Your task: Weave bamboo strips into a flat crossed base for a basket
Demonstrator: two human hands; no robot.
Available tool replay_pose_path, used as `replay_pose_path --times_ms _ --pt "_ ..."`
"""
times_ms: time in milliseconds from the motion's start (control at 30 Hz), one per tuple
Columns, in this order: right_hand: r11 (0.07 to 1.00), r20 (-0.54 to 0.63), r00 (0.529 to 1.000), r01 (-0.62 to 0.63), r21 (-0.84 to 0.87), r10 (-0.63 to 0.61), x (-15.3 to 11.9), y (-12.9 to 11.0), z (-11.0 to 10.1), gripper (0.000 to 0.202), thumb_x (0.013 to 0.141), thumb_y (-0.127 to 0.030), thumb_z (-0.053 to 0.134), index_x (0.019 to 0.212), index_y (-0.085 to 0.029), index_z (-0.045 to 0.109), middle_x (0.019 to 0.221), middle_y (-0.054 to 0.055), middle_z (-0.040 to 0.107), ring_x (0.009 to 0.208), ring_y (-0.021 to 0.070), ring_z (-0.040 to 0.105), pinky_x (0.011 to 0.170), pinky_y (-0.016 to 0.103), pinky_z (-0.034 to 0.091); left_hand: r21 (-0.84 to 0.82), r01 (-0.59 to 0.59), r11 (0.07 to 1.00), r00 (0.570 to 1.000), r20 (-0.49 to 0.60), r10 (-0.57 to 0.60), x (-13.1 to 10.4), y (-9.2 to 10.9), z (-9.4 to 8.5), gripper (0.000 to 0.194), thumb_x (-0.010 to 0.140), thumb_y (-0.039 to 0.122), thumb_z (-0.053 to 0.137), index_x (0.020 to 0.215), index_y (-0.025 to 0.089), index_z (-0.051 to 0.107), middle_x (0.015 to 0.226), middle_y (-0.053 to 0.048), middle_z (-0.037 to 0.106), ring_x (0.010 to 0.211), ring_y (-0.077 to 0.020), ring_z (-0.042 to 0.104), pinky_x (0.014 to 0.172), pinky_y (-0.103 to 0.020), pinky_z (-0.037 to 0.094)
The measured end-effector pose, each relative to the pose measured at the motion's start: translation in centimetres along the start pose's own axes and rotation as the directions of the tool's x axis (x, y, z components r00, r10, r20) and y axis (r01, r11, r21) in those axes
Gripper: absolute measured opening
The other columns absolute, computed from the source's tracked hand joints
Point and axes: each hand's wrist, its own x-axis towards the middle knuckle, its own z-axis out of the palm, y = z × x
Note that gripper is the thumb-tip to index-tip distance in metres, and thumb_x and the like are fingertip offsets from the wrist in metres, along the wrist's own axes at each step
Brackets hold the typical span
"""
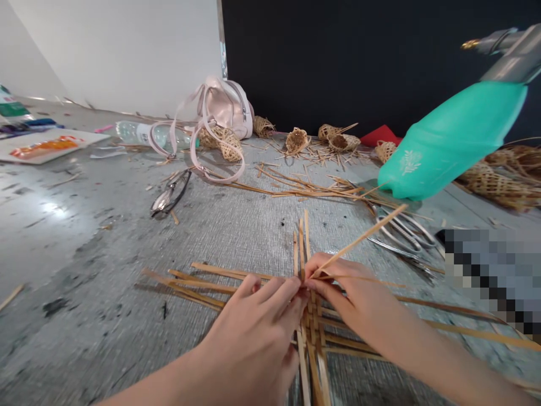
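A cross of flat bamboo strips (pixel 313 327) lies on the table, woven tightly where the strips meet. My right hand (pixel 355 299) pinches one bamboo strip (pixel 366 237) between thumb and fingertips, and its free end slants up to the right. Fingertips of my left hand (pixel 264 316) meet those of the right at the upper part of the weave. The left hand is closed around the strips there and covers part of them. Loose strip ends (pixel 198 282) fan out to the left, and others (pixel 460 327) run right beneath my right forearm.
A teal spray bottle (pixel 452 141) stands tilted at right, near scissors (pixel 401 228). Glasses (pixel 170 194), a pink bag (pixel 226 107) and a plastic bottle (pixel 158 135) lie farther left. Small woven baskets (pixel 297 141) and scattered strips (pixel 308 189) line the back.
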Motion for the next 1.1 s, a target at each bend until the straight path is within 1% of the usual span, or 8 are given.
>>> replay_pose_path --times_ms 233,400,600,767,833,933,1033,1100 --pt "0.977 0.035 0.985 -0.172 0.127 0.169 0.1 0.9 0.3 0.014 0.087 -0.026 0.043 0.076 -0.021 0.051 0.081 0.001 0.059 0.078 0.0141 0.055 0.073 0.029 0.043 0.033 -0.045 0.998 0.999 -0.015 0.046 0.0 0.3 -0.3 0.022 0.080 0.018 0.044 0.091 0.016 0.062 0.107 -0.010 0.062 0.100 -0.0254 0.055 0.083 -0.039 0.041" --pt "0.955 0.089 0.962 -0.268 0.131 0.258 1.1 0.7 -0.3 0.017 0.085 -0.029 0.046 0.072 -0.020 0.053 0.072 0.000 0.061 0.069 0.0130 0.056 0.063 0.026 0.044 0.032 -0.019 0.999 1.000 0.023 0.018 0.1 0.3 -0.4 0.029 0.083 0.018 0.040 0.103 0.014 0.059 0.113 -0.010 0.058 0.103 -0.0233 0.053 0.085 -0.035 0.041" --pt "0.929 0.015 0.930 -0.367 0.046 0.367 2.2 0.5 -1.1 0.020 0.071 -0.028 0.065 0.060 -0.020 0.051 0.054 -0.003 0.053 0.051 0.0109 0.047 0.049 0.025 0.037 0.103 -0.154 0.983 0.986 0.079 0.146 0.2 -0.7 1.2 0.040 0.085 0.019 0.035 0.120 0.007 0.051 0.121 -0.011 0.055 0.105 -0.0254 0.050 0.084 -0.038 0.042" --pt "0.932 0.090 0.935 -0.351 0.087 0.343 1.5 0.4 -1.4 0.006 0.074 -0.020 0.058 0.068 -0.021 0.058 0.067 -0.003 0.062 0.061 0.0109 0.056 0.057 0.024 0.044 0.139 -0.118 0.983 0.992 0.057 0.112 -0.1 -0.6 1.1 0.039 0.089 0.023 0.031 0.119 0.010 0.053 0.134 -0.012 0.045 0.107 -0.0255 0.050 0.084 -0.040 0.041" --pt "0.936 0.121 0.935 -0.343 0.081 0.332 1.2 0.3 -1.5 0.011 0.073 -0.013 0.056 0.072 -0.023 0.060 0.073 -0.004 0.065 0.065 0.0102 0.058 0.061 0.022 0.046 0.128 -0.128 0.983 0.991 0.049 0.123 -0.1 -0.7 1.1 0.036 0.088 0.025 0.033 0.113 0.012 0.056 0.133 -0.012 0.046 0.110 -0.0256 0.050 0.085 -0.040 0.040" --pt "0.927 0.058 0.925 -0.375 -0.019 0.375 0.8 0.3 -1.4 0.011 0.071 -0.012 0.058 0.073 -0.023 0.058 0.067 -0.005 0.063 0.059 0.0106 0.057 0.057 0.023 0.045 0.129 -0.156 0.979 0.987 0.042 0.152 0.0 -0.7 1.3 0.033 0.088 0.028 0.036 0.106 0.013 0.060 0.132 -0.012 0.046 0.112 -0.0261 0.049 0.086 -0.040 0.038" --pt "0.896 -0.024 0.902 -0.432 -0.098 0.432 0.4 0.8 -1.2 0.011 0.070 -0.022 0.064 0.071 -0.022 0.053 0.061 -0.004 0.059 0.052 0.0114 0.053 0.048 0.024 0.040 0.146 -0.135 0.980 0.991 0.043 0.130 0.1 -0.6 1.3 0.030 0.088 0.026 0.037 0.098 0.014 0.062 0.131 -0.012 0.048 0.113 -0.0262 0.048 0.085 -0.041 0.038" --pt "0.898 -0.047 0.913 -0.407 -0.165 0.405 0.0 1.3 -1.0 0.016 0.072 -0.027 0.064 0.068 -0.022 0.049 0.059 -0.004 0.057 0.049 0.0112 0.050 0.045 0.025 0.037 0.152 -0.117 0.981 0.993 0.034 0.113 0.1 -0.4 1.0 0.030 0.088 0.022 0.035 0.095 0.014 0.063 0.128 -0.011 0.051 0.111 -0.0259 0.050 0.085 -0.041 0.038"
